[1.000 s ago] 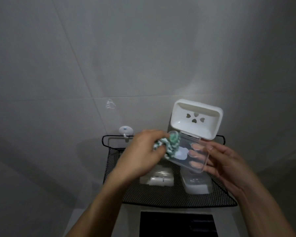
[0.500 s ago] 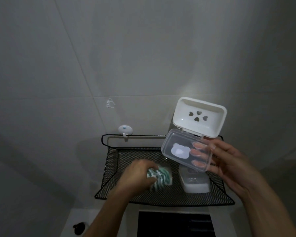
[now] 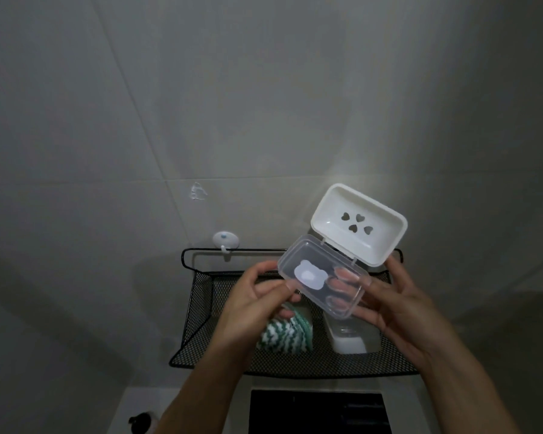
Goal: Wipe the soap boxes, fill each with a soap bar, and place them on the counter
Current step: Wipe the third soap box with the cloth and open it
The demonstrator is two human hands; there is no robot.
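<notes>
An open soap box is held up in front of the wall: its white tray point(image 3: 359, 225) with heart-shaped holes points up, its clear lid point(image 3: 322, 274) with a bear sticker hangs toward me. My right hand point(image 3: 392, 303) grips the lid from behind, fingers showing through the plastic. My left hand point(image 3: 257, 296) pinches the lid's left edge. A green-and-white striped cloth point(image 3: 284, 335) lies in the black mesh basket point(image 3: 201, 308), below my left hand. Another white soap box point(image 3: 351, 336) sits in the basket to the right.
The basket hangs on a grey tiled wall with a white hook point(image 3: 225, 241) at its top left. Below it lie a dark rectangular panel point(image 3: 318, 411) and a small black object point(image 3: 140, 421) on a pale ledge.
My left hand carried the cloth from the lid down into the basket, left it there, and came back up to pinch the lid's edge. The box tilted slightly.
</notes>
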